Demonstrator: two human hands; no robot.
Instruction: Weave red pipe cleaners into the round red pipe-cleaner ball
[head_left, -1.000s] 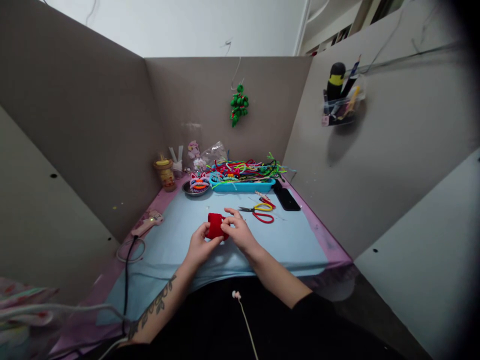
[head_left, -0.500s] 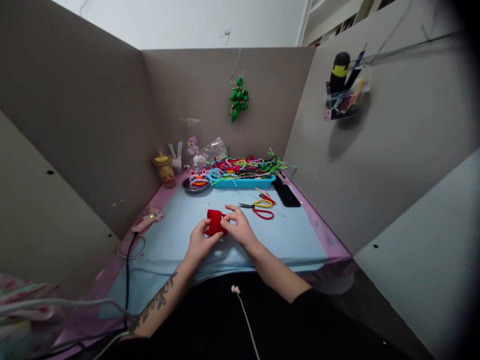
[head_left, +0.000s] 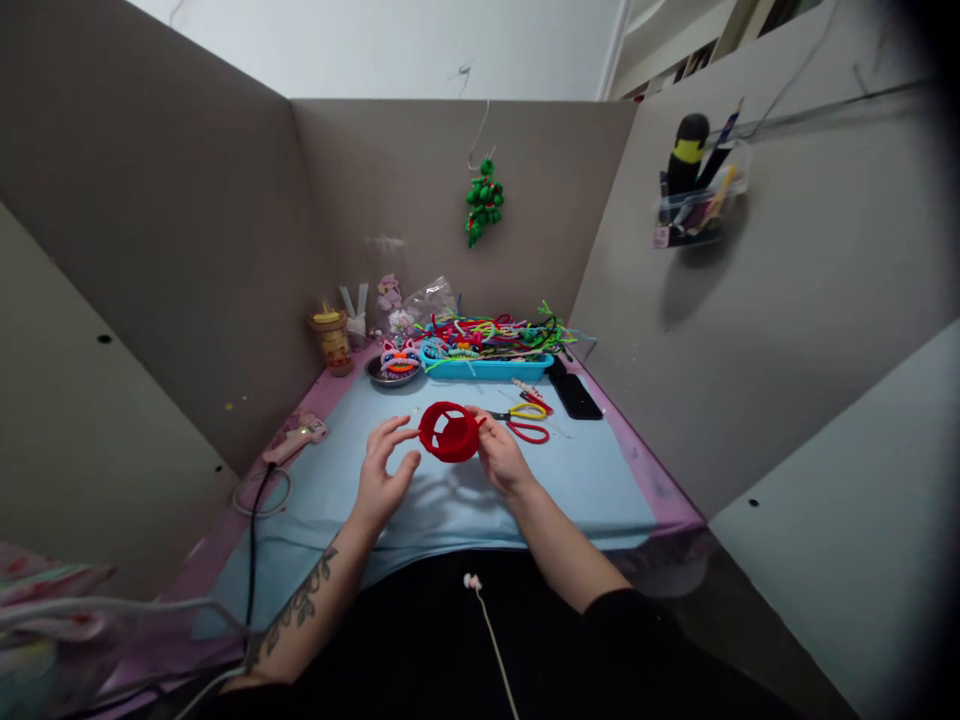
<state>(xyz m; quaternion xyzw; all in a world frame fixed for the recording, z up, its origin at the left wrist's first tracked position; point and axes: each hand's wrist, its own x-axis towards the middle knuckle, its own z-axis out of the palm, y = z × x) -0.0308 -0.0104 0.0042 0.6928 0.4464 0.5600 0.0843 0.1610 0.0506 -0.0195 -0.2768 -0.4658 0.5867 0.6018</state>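
green ornament (head_left: 485,203) against grey partition (head_left: 375,175)

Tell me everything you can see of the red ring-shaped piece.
The red ring-shaped piece is one deep red all over, rounded, with a thick rim around an open middle; gaps beyond the rim show the background. It looks soft and fibrous, though the exact material is unclear. It is tilted so its opening faces the camera, held over the light blue cloth. The right hand grips its right edge; the left hand is spread, a fingertip at its left edge, contact uncertain.
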